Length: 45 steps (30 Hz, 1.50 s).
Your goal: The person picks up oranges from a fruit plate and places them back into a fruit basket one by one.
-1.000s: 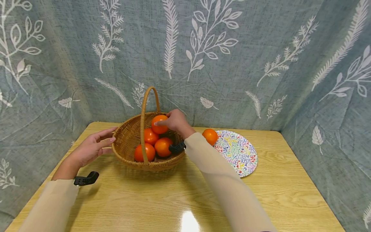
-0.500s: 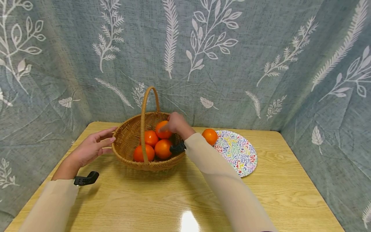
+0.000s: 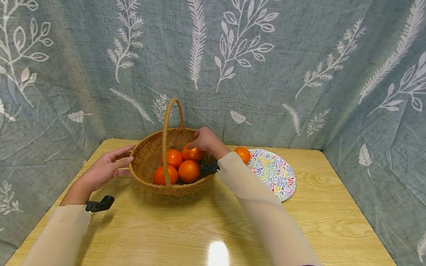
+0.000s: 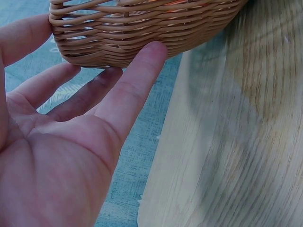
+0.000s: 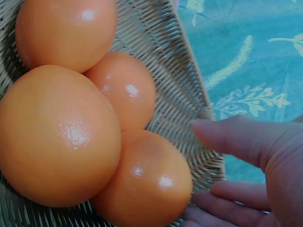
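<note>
A wicker basket [image 3: 143, 162] with a tall arched handle stands on the table, several oranges lying together in it. My left hand [image 3: 106, 166] touches its left side with extended fingers; in the left wrist view the fingertips [image 4: 154, 49] rest against the weave. Over the basket's right rim reaches my right hand [image 3: 208, 139], beside the back right orange [image 3: 193, 152]. In the right wrist view its thumb [image 5: 218, 135] is lifted off that orange [image 5: 147, 179], and the other fingers lie loosely close to its side; whether they touch it is hard to tell.
Right of the basket lies a round plate [image 3: 273, 173] with a multicoloured squiggle pattern. Another orange [image 3: 242, 155] is at its left edge, partly behind my right sleeve [image 3: 256, 192]. A grey-blue leaf-patterned cloth [image 3: 213, 74] hangs behind and beside the wooden table [image 3: 159, 229].
My right hand has lowered an orange into the basket's back right, beside the others, and loosened from it. The right forearm has shifted slightly right. My left hand has stayed at the basket.
</note>
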Motion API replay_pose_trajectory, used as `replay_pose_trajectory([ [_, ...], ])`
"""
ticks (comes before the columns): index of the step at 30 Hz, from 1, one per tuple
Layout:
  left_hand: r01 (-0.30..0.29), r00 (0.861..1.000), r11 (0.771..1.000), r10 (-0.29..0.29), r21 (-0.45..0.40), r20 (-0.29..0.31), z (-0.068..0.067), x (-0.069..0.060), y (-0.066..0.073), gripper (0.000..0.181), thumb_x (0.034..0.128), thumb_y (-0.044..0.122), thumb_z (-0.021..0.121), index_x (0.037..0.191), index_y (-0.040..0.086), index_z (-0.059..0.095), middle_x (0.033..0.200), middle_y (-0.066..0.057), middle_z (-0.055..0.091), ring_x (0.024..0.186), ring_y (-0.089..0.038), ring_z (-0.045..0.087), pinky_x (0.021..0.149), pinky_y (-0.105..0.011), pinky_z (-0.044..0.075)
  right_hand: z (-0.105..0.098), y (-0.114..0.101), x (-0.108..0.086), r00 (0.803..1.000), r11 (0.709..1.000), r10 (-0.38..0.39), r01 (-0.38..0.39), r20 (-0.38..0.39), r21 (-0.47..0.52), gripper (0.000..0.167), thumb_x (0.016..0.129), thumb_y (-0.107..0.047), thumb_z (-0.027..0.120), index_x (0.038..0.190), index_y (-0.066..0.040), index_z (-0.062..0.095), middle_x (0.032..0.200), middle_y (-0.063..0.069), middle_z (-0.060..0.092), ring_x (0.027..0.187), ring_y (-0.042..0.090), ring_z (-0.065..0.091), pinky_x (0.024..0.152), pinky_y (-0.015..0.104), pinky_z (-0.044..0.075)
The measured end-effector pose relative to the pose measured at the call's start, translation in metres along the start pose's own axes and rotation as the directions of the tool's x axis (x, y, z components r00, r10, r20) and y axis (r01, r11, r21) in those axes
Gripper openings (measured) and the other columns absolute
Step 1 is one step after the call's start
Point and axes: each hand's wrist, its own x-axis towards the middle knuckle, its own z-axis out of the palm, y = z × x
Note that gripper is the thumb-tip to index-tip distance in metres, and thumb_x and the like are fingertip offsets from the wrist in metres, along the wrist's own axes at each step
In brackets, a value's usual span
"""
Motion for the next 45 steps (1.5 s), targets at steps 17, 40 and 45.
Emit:
replay_pose_trajectory([
  [17,-0.014,1.000,1.000,0.014,-0.010,0.000,0.000,0.001,-0.001,0.069,0.1100,0.022,0.050,0.165,0.003,0.013,0.138,-0.002,0.045,0.115,0.001,0.063,0.090,-0.026,0.061,-0.026,0.057,-0.028,0.969,0.859,-0.164,0.233,-0.185,0.456,0.049,0.091,-0.038,0.078,0.134,-0.017,0.068,0.137,0.003,0.067,0.129,0.022,0.061,0.110,0.045,0.050],
  [40,-0.041,0.999,0.996,0.041,-0.079,0.006,0.001,0.003,-0.002,0.067,0.1094,0.015,0.050,0.164,-0.001,0.014,0.133,0.001,0.051,0.113,-0.003,0.065,0.089,-0.027,0.062,-0.033,0.143,-0.073,0.853,0.687,-0.133,0.446,-0.504,0.574,0.044,0.091,-0.024,0.081,0.129,-0.005,0.070,0.132,0.012,0.070,0.126,0.028,0.065,0.101,0.026,0.057],
  [45,-0.050,0.999,0.994,0.051,-0.095,0.013,0.001,0.002,-0.003,0.066,0.1094,0.013,0.050,0.163,-0.003,0.014,0.132,0.002,0.052,0.113,-0.004,0.065,0.089,-0.027,0.062,-0.027,0.158,-0.077,0.850,0.697,-0.103,0.433,-0.517,0.572,0.040,0.090,-0.018,0.081,0.125,-0.002,0.071,0.127,0.011,0.072,0.120,0.023,0.068,0.099,0.024,0.057],
])
